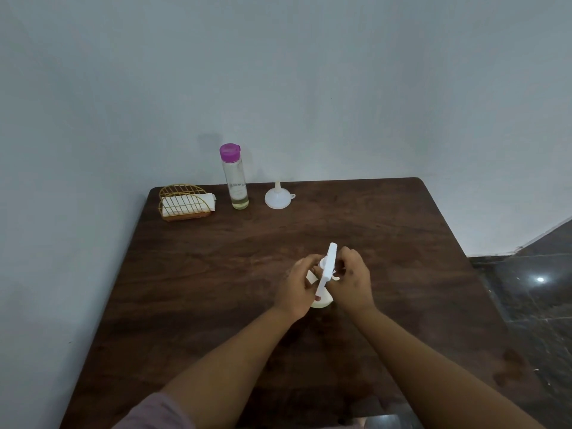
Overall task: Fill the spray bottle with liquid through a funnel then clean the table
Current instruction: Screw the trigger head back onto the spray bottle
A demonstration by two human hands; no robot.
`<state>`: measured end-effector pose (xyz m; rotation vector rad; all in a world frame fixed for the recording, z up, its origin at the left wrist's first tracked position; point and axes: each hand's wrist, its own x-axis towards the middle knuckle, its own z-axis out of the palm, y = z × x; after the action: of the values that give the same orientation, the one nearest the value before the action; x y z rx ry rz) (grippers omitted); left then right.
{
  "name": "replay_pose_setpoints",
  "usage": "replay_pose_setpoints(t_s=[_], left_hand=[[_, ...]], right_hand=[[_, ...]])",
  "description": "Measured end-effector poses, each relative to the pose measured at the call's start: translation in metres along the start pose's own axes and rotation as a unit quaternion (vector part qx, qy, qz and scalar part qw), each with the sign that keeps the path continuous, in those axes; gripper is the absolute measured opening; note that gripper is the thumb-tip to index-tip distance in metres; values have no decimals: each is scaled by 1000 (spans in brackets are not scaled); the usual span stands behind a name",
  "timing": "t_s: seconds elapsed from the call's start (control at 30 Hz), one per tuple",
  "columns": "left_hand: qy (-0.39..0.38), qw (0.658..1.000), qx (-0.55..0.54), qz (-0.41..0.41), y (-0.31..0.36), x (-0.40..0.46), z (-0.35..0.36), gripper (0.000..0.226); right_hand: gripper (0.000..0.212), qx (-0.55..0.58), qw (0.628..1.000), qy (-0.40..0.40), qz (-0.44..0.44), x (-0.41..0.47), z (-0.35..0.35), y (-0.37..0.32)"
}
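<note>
Centre frame: spray bottle (322,300) gripped by left hand (296,286) | its white trigger head (327,267) pinched by right hand (353,281) | upper centre: funnel (276,197) set beside clear bottle (236,178)

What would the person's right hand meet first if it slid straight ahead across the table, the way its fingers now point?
The right hand grips the spray bottle with fingers aimed up-left. Beyond the bottle, the white funnel lies roughly in that line; depth is uncertain, so it might pass just beside it.

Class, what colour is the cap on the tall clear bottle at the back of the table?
Purple cap, seen in the head view.
</note>
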<state>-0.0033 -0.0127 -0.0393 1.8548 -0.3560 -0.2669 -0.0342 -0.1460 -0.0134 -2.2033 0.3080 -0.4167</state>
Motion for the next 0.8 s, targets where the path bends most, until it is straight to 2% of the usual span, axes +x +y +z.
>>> replay_pose_setpoints(t_s=[0.13,0.23,0.3,0.37,0.47,0.6,0.73,0.8], left_hand=[[-15,1000,2,10,-4,1,-4,47],[-29,999,27,0,-7,2,-5,40],[-29,999,21,-4,-7,2,-5,36],[-22,1000,11,-2,-8,3,-4,37],[-15,1000,-24,2,-9,4,-1,38],[-6,999,-41,3,-7,4,-5,40],[-14,1000,-16,21,-8,3,-4,40],[-23,1000,5,15,-7,4,-4,37]], right_hand=[[37,45,998,-7,43,-5,1,1],[55,145,985,-70,65,-9,-12,7],[43,157,981,-102,53,-9,-17,8],[31,138,985,-90,53,-10,-18,7],[20,133,989,-32,61,-9,-13,3],[46,101,991,8,92,-8,4,-3],[44,107,990,-4,97,-11,4,4],[50,126,988,-29,85,-11,-6,7]])
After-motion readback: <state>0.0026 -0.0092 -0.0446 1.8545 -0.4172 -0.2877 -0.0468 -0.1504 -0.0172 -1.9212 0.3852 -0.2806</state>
